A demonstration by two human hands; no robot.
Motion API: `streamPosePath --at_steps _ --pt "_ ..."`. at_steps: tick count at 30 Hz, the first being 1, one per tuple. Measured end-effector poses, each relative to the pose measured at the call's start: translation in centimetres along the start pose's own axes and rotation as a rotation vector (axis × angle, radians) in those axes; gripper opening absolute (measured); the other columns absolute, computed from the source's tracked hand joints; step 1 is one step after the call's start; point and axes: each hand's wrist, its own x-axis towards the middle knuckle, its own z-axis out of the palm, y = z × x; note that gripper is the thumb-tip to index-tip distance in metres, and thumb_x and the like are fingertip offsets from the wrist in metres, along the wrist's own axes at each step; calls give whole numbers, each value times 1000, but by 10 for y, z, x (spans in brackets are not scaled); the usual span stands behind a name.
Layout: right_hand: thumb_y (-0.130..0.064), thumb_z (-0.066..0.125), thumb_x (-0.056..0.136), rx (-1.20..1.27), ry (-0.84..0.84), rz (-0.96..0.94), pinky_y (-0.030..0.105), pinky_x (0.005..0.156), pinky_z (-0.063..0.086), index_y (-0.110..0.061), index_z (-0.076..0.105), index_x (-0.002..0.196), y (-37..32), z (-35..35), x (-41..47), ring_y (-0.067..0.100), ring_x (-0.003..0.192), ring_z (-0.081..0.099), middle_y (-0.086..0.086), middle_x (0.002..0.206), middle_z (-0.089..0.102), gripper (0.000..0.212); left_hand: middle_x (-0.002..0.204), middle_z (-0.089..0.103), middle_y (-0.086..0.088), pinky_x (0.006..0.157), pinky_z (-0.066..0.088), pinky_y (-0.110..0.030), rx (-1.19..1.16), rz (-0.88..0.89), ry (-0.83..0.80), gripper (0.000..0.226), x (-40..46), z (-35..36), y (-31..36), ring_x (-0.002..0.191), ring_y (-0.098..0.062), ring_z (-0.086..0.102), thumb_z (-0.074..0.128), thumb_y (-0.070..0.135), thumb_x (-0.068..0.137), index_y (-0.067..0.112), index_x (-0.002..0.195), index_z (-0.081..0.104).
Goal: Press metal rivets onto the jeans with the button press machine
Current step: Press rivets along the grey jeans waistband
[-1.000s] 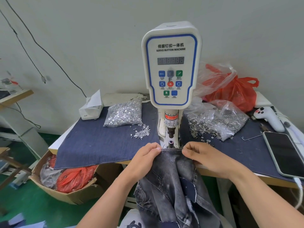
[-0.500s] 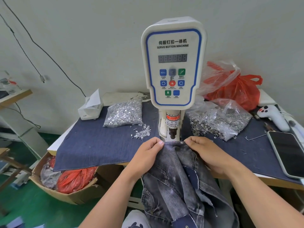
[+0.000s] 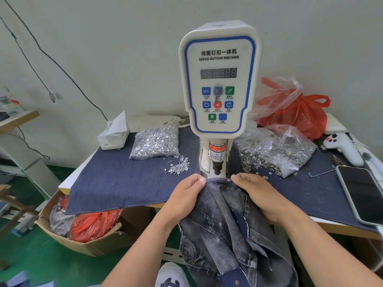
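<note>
Jeans (image 3: 223, 220) hang off the table (image 3: 132, 183) edge at 6 o'clock from the button press machine (image 3: 217, 79), their top hem stretched flat just under the punch (image 3: 216, 169). The left hand (image 3: 184, 197) pinches the hem at 9 o'clock from the punch, fingers (image 3: 199, 180) curled onto the cloth; the right hand (image 3: 259, 193) pinches it at 3 o'clock, fingers likewise clamped on the denim. A small metal rivet (image 3: 228, 180) sits in the hem right by the right fingertips.

By my reading, the step in hand is positioning: the hem is being lined up below the punch. The next move calls for sliding the marked spot squarely over the die, keeping the cloth taut and both hands clear of the punch before it fires.

Writing on the machine's panel reads "SERVO BUTTON MACHINE" under a row of Chinese characters, with a blue "MENU" key. The red label below reads "WARNING" and, partly visible, "CARE OF" and "FINGER". The digit display is unlit.
</note>
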Motion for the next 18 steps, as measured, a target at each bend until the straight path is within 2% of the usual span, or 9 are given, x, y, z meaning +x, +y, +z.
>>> streamPosePath --at_steps 8,15,18 --pt "-37 59 103 -20 32 -10 38 86 43 -19 68 86 2 0 1 19 84 59 7 84 66 26 79 52 9 78 39 -34 -22 -16 2 34 0 1 -1 77 -9 48 45 37 112 27 80 54" --pt "-37 58 103 -28 34 -7 37 86 44 -20 68 87 3 -1 2 17 84 61 5 85 67 26 85 54 3 81 40 -37 -34 -4 -2 37 1 2 -3 83 -13 50 44 38 112 10 89 53" --pt "-37 58 103 -15 25 -5 37 86 44 -20 68 86 3 -1 2 17 84 62 6 85 67 26 85 54 2 81 40 -38 -44 -4 -2 37 1 2 -4 83 -14 50 44 39 111 9 90 52"
